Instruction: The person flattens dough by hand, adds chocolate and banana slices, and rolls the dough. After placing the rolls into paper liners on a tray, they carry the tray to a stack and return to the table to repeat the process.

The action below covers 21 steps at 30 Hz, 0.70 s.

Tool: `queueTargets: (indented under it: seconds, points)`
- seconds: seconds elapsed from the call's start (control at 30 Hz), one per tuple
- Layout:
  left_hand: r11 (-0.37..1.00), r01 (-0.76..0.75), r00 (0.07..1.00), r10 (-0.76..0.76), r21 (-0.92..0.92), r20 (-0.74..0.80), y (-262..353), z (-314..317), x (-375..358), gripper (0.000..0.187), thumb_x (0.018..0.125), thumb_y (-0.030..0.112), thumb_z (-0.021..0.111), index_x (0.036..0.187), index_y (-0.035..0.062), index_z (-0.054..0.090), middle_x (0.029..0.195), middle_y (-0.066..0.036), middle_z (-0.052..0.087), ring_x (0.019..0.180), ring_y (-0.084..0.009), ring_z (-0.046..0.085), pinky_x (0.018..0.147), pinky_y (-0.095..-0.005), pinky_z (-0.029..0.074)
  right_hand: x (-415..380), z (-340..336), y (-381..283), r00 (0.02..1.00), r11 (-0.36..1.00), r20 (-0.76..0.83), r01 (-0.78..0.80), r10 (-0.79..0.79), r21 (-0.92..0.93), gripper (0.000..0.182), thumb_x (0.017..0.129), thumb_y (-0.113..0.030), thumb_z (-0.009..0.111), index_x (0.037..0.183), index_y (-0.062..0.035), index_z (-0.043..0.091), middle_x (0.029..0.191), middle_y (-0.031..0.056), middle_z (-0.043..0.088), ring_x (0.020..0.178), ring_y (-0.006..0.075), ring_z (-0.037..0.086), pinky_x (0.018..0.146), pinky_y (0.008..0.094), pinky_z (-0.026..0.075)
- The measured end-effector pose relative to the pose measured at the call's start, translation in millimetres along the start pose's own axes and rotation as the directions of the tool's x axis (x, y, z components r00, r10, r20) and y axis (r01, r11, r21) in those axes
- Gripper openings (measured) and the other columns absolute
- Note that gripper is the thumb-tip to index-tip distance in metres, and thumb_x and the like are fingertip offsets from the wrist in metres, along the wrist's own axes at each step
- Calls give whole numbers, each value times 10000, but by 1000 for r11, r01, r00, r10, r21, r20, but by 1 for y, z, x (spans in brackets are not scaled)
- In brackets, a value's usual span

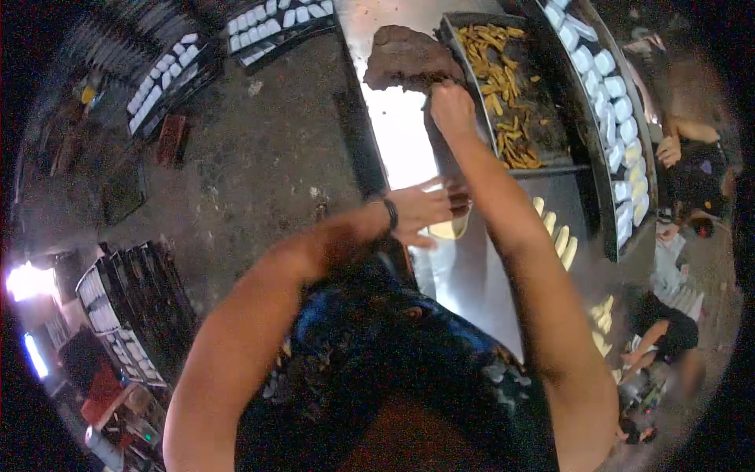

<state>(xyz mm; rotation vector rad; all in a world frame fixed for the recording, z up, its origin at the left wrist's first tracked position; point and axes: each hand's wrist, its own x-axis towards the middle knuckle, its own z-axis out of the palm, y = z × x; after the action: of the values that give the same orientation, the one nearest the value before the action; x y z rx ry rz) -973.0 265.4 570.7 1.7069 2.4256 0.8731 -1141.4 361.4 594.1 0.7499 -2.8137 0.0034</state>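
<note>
A large lump of brown dough (409, 59) lies at the far end of the shiny metal table. My right hand (454, 110) is closed at the lump's near right edge, its fingertips hidden against the dough. Nearer to my body, my left hand (417, 214), with a black band on the wrist, reaches across the table with its fingers stretched and somewhat blurred. A small brown piece (458, 202) shows at its fingertips, beside my right forearm. Just below them lies a flat pale-yellow piece of dough (450, 229), partly covered by the hand.
Right of the lump stands a dark tray (550, 141) with yellow-brown strips (491, 71). Pale dough rolls (560, 236) lie nearer me on the right. Beyond them runs a long tray of white wrapped pieces (613, 110). Other people (668, 330) work at far right; racks (134, 291) stand left.
</note>
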Motion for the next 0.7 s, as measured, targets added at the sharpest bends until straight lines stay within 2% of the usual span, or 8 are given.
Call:
queueTargets:
  seconds: [0.1, 0.2, 0.3, 0.43, 0.5, 0.6, 0.63, 0.7]
  points:
    - [997, 2, 998, -7, 75, 59, 5, -18, 3, 835, 772, 504, 562, 1400, 23, 297, 1476, -188, 251, 1410, -321, 142, 1132, -524, 94, 11, -1, -1, 995, 997, 65, -74, 74, -1, 99, 764, -66, 576, 716, -10, 642, 750, 207, 640, 689, 320, 660, 672, 355, 550]
    - [991, 12, 1000, -9, 135, -24, 7, 4, -5, 778, 800, 498, 547, 1400, 62, 314, 1487, -152, 254, 1416, -310, 132, 1131, -532, 81, 14, -29, 18, 932, 997, 355, 59, -70, 44, 180, 764, -128, 574, 868, -39, 690, 849, 160, 682, 786, 286, 665, 726, 381, 528]
    - [988, -39, 999, 35, 152, 26, 35, 6, -32, 723, 844, 543, 462, 1427, 145, 310, 1518, -92, 219, 1421, -314, 116, 1114, -580, 51, -26, -66, 24, 964, 860, 264, -167, 40, 483, 257, 771, -187, 595, 974, -70, 700, 885, 121, 695, 823, 248, 664, 742, 362, 518]
    - [999, -36, 977, 28, 34, 212, 46, 14, -47, 809, 803, 633, 457, 1454, 190, 269, 1533, -92, 184, 1426, -332, 60, 1095, -620, 1, -132, -113, -7, 926, 778, 227, -377, 302, 503, 315, 791, -217, 621, 1059, -59, 673, 948, 129, 693, 878, 248, 660, 798, 330, 508]
    - [998, -44, 949, 55, -42, 310, 44, 9, -49, 868, 747, 665, 499, 1448, 195, 294, 1521, -106, 211, 1424, -348, 49, 1082, -644, -8, -186, -96, -29, 956, 853, -20, -251, 291, 457, 324, 811, -180, 604, 1109, -64, 652, 939, 126, 682, 895, 259, 645, 781, 335, 506]
    - [982, -114, 953, 150, -148, 263, 42, 3, -55, 763, 731, 609, 554, 1357, 183, 459, 1479, -133, 290, 1420, -371, 40, 1077, -655, -5, -228, -70, -69, 975, 987, -156, -161, 159, -5, 308, 822, -144, 590, 1107, -41, 641, 945, 151, 660, 889, 299, 621, 740, 368, 502]
    - [956, -134, 979, 169, -262, 116, 39, -7, -60, 568, 728, 466, 640, 1174, 116, 609, 1339, -167, 471, 1357, -362, 280, 1075, -615, 179, -219, -72, -59, 971, 978, 129, -205, 199, 35, 314, 820, -140, 587, 1113, -36, 630, 971, 165, 647, 884, 318, 610, 730, 387, 498]
    - [844, -22, 998, 50, -536, 38, 23, 6, -65, 421, 727, 318, 663, 1070, 76, 632, 1199, -161, 564, 1207, -340, 454, 1002, -538, 326, -190, -92, -26, 737, 929, 645, -352, 202, 110, 326, 817, -132, 582, 1123, -24, 607, 1023, 193, 621, 873, 355, 587, 711, 424, 490]
